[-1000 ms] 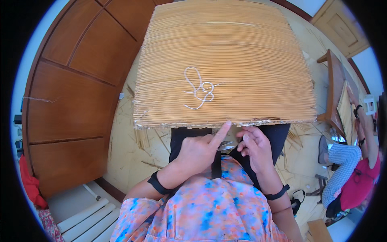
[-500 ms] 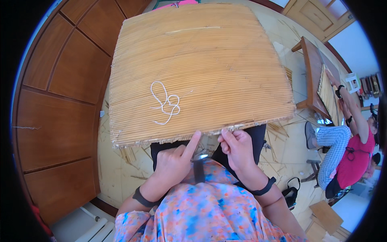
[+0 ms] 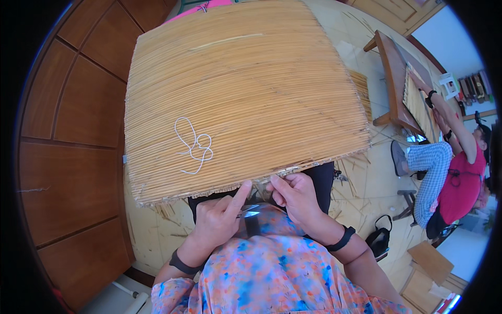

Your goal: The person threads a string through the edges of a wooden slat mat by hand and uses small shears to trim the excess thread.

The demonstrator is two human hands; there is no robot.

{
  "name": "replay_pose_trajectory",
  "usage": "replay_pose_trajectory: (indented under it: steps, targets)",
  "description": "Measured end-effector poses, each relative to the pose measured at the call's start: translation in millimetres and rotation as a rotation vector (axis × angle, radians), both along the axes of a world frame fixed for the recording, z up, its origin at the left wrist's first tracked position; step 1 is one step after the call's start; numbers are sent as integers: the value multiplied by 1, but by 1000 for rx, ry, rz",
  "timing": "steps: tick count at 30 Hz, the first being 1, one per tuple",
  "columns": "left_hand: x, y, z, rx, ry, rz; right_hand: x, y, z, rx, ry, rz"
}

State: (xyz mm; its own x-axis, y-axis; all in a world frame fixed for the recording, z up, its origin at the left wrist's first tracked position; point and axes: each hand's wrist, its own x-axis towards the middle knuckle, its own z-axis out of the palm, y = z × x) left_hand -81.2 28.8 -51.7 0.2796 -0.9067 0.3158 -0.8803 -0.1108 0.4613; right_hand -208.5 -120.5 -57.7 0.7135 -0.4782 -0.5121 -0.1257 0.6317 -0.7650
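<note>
A large mat of straw-coloured stalks laid side by side (image 3: 261, 89) spreads in front of me, its near edge over my lap. My left hand (image 3: 215, 220) is at that edge, index fingertip against it and the other fingers curled; whatever they may hold is hidden. To its right, my right hand (image 3: 294, 199) is closed in a pinch at the edge, thumb against forefinger; I cannot make out what is between them. A loose looped white cord (image 3: 196, 146) lies on the mat, left of centre. Between my hands, a small shiny thing (image 3: 251, 212) shows in front of my shirt.
Brown wooden cabinet panels (image 3: 78, 172) stand close on the left. Cut stalks (image 3: 348, 191) litter the tiled floor. At right, another person in a pink top (image 3: 460, 196) works on a smaller stalk panel (image 3: 415, 107) at a wooden table (image 3: 384, 78). A black bag (image 3: 379, 238) sits nearby.
The mat, the cord and both hands have shifted left and slightly down in the picture, as the whole view has moved. My hands keep almost the same pose at the edge.
</note>
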Motion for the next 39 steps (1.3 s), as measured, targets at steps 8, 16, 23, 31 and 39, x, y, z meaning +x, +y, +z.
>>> replay_pose_trajectory:
  steps: [8,16,23,31,39]
  targets:
    - [-3,-13,6,123,-73,-40,-1,-1,4,-42,26,22]
    - [-3,-11,3,119,-82,-50,-6,-6,-2,-34,17,-62]
    - [-2,-11,4,135,-140,-64,-4,-6,-2,-33,-18,-63]
    - [-1,-10,3,108,-131,-54,-7,-8,-6,-29,-31,-41]
    - [0,-8,2,101,-124,-37,-3,-6,-3,-57,-20,-77]
